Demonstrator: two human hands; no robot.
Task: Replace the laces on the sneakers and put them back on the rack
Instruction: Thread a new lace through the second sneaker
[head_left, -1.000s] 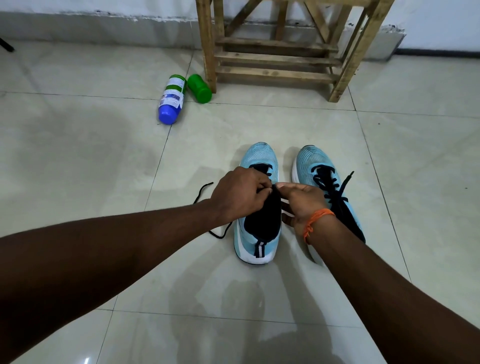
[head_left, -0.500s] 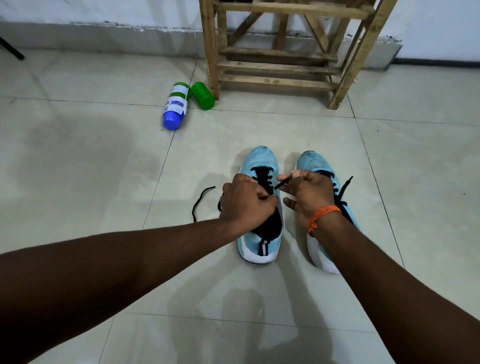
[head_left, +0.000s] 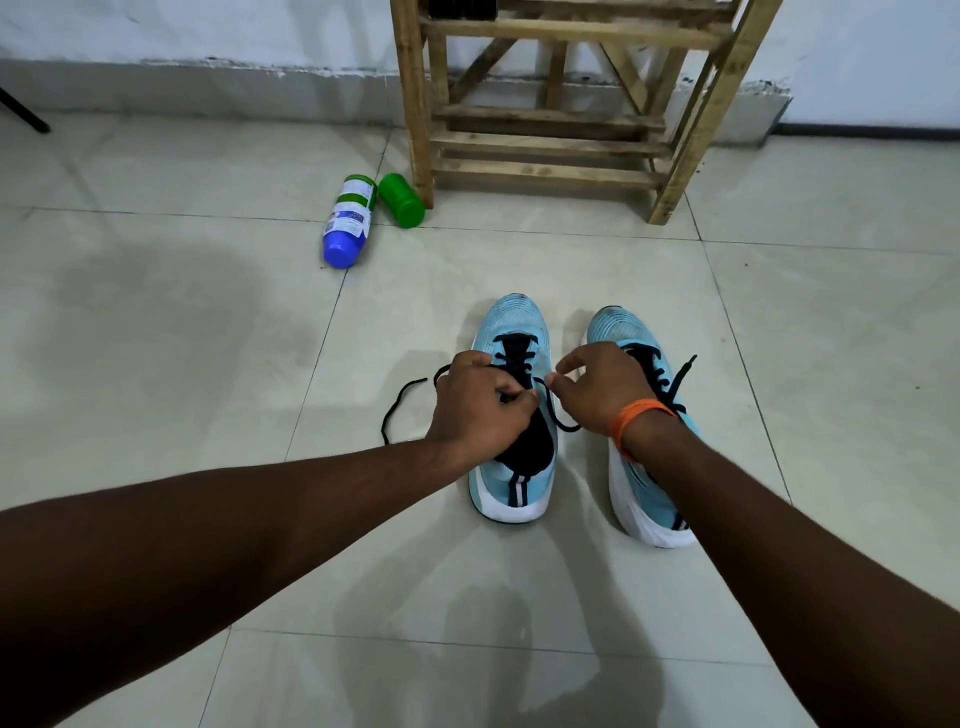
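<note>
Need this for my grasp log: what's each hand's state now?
Left hand: closed, gripping the thin black shoelace on the light-blue knit sneaker.
Right hand: closed, pinching that shoelace.

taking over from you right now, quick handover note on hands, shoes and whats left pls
Left hand: grips the black lace over the tongue of the left-side sneaker; one loose end trails on the floor.
Right hand: pinches the other end of that lace.
Right-side sneaker: on the floor beside the first, laced, ends look untied.
Done: lower eyelets of the left-side sneaker are threaded.
Left: finish lacing, tie both, set the pair on the wooden rack ahead.
</note>
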